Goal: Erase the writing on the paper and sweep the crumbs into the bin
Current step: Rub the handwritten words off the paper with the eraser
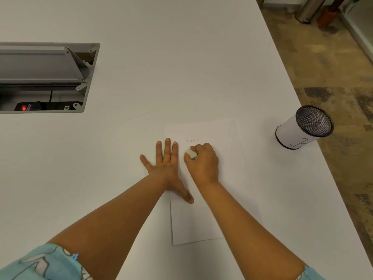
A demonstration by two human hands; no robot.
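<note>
while the right hand [202, 162] grips the eraser [190, 153] just below the writing [191, 140], the flat left hand [166, 164] pins only the paper's [228, 178] edge; hard strokes may crease it.

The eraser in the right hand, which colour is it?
White or off-white: the eraser shows between the fingers of the right hand, head view.

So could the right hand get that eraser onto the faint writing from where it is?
Probably yes: the right hand grips the eraser just below the writing, with only bare paper between them; the left hand lies off to the side.
</note>
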